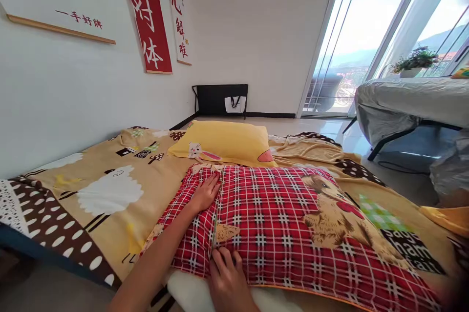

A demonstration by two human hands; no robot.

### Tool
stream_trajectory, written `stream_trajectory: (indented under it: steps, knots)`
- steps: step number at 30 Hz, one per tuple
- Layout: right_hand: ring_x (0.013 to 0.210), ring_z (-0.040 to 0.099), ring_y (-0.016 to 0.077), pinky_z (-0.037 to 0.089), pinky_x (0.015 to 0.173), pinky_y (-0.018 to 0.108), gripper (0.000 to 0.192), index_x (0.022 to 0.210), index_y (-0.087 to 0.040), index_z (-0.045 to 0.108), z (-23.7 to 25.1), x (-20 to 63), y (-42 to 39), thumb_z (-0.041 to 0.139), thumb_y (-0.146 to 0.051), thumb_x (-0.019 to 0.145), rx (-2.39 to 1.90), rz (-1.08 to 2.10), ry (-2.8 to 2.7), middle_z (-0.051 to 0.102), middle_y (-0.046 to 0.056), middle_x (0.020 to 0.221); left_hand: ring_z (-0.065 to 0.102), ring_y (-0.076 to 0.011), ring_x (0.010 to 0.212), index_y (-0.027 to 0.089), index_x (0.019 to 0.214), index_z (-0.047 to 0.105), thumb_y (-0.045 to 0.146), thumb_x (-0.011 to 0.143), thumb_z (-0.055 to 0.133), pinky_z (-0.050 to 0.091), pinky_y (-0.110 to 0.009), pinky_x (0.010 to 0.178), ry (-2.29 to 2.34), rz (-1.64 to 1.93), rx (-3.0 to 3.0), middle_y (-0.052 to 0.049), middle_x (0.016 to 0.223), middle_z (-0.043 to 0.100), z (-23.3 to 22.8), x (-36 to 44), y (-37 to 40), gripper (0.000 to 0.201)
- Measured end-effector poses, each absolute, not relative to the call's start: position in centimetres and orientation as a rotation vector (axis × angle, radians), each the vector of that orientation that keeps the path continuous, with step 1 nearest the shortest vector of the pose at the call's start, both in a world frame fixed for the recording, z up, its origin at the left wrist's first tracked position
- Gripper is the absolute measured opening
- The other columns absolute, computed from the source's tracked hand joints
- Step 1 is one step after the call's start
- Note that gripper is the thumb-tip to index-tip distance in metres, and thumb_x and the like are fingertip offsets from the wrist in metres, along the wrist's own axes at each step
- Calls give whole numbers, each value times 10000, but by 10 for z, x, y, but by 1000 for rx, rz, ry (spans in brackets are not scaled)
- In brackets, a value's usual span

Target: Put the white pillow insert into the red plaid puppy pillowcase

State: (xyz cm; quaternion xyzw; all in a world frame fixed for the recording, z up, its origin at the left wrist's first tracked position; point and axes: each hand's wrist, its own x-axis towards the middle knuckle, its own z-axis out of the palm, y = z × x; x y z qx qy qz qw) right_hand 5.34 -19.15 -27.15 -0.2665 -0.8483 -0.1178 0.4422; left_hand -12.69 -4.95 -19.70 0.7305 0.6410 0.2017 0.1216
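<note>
A red plaid pillowcase (269, 209) with printed dogs lies across the bed in front of me, looking filled out. A seam or slit (214, 224) runs across it near its left end, with a thin greenish line along part of it. My left hand (206, 194) rests flat on the cloth by the far part of this seam, fingers stretched out. At the near end, my right hand (229, 275) has its fingers curled onto the cloth at the seam. What lies under its fingertips is hidden. Something pale (190, 293) shows below the near edge; I cannot tell what it is.
A yellow pillow (227, 138) with a rabbit print lies just beyond. Under both spreads a tan blanket (154, 219) with sheep and dotted borders. A wall stands left. A black folded frame (216, 99) with a white bag (235, 105) leans behind; a covered table (410, 92) stands right.
</note>
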Motion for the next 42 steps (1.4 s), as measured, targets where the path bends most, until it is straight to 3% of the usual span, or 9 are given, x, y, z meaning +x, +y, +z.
stream_trajectory:
  steps: [3,7,11,14,16,20,26,33,42]
  knots:
    - [975,456,232,260,922,411,83,905,-165,596,-272,60,-196,567,-173,827,-630,-341,-2176,609,70,988,212,-215,1477,172,1533,297,467,1017,209,196,-431,1208,1896,627,2137,-56,1594,224,-205,-130,-50,601]
    - [887,455,196,268,904,374,22,848,-174,555,-246,69,-198,559,-154,840,-619,-168,-2188,597,40,928,318,-219,1437,165,1489,389,437,1009,276,291,-416,1172,1924,708,2149,-76,1545,348,-196,-130,-50,563]
    - [905,458,196,270,886,365,157,857,-171,561,-222,81,-191,454,-56,845,-621,-174,-2203,599,59,1002,418,-254,1370,127,1346,548,312,987,338,295,-455,1160,2029,915,2156,-133,1447,487,-175,-122,-75,456]
    - [993,454,215,259,920,375,262,963,-159,590,-213,88,-182,405,-14,849,-576,-300,-2235,593,83,1117,544,-215,1215,175,1189,617,236,967,383,401,-404,1078,1915,1259,2267,-97,1252,627,-166,-115,-126,329]
    - [956,449,210,259,911,372,205,935,-162,578,-209,91,-176,435,-37,858,-556,-265,-2280,586,81,1098,625,-167,994,202,1057,621,208,965,419,504,-315,901,1747,1486,2311,-51,1029,675,-171,-109,-168,222]
    - [863,434,190,264,907,363,128,790,-172,503,-197,92,-163,497,-72,870,-499,-141,-2388,558,50,925,606,-113,706,206,907,567,162,949,479,503,-204,643,1658,1479,2271,3,789,630,-201,-92,-233,107]
    - [779,424,163,302,931,380,232,773,-153,513,-176,91,-154,383,-65,944,-311,-214,-2415,521,35,797,582,-201,898,160,1104,562,233,948,517,506,-314,777,1952,1551,2345,-92,971,611,-234,-73,-240,179]
    - [722,419,147,359,902,371,300,739,-147,529,-168,92,-153,358,-84,976,-249,-295,-2407,509,29,748,514,-177,771,157,971,560,117,936,515,449,-298,715,1873,1749,2368,-60,826,583,-230,-57,-226,70]
    - [714,460,170,406,822,390,293,702,-138,584,-157,92,-143,429,-84,944,-98,-610,-2464,513,36,703,481,-169,709,161,871,557,22,888,532,406,-312,705,1856,1744,2447,-36,728,563,-237,-59,-226,142]
